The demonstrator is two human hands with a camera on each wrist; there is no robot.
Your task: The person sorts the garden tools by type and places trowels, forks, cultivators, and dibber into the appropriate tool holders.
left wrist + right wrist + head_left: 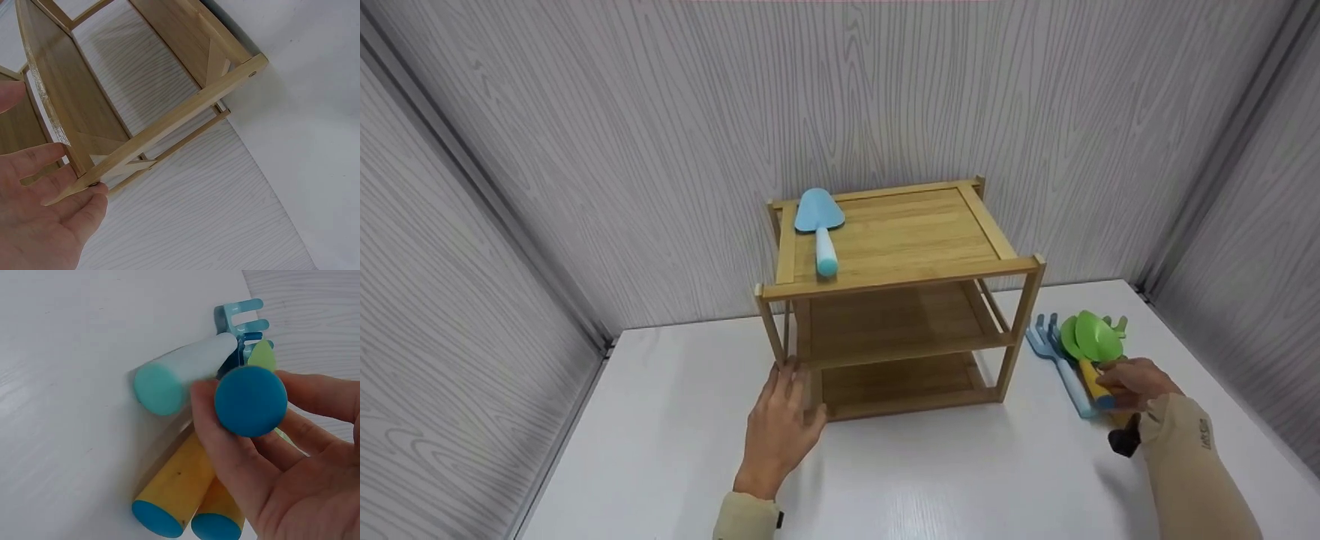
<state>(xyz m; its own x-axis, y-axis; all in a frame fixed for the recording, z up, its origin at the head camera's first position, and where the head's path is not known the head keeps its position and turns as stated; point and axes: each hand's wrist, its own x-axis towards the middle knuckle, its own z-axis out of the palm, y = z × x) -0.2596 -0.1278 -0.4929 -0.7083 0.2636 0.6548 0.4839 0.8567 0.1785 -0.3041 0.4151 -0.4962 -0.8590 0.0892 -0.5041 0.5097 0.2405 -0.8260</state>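
My right hand (1140, 381) pinches the yellow handle of a green toy shovel (1098, 337); the handle's blue end cap (251, 401) faces the camera in the right wrist view. Beside it lies a light-blue toy rake (1072, 384) with a pale handle. Under that hand, two more yellow handles (180, 486) with blue ends rest on the table. My left hand (780, 427) touches the left front post of a three-tier wooden rack (915, 225), its fingers extended along the post and shelf edge (81, 157). A blue toy trowel (819, 212) lies on the rack's top shelf, at the left.
The rack stands on a white table (922, 480) near the grey wood-grain back panel (697, 150). Similar panels rise at the left and right. Another green scoop and a green fork-like end (1120, 327) lie partly hidden behind the held shovel.
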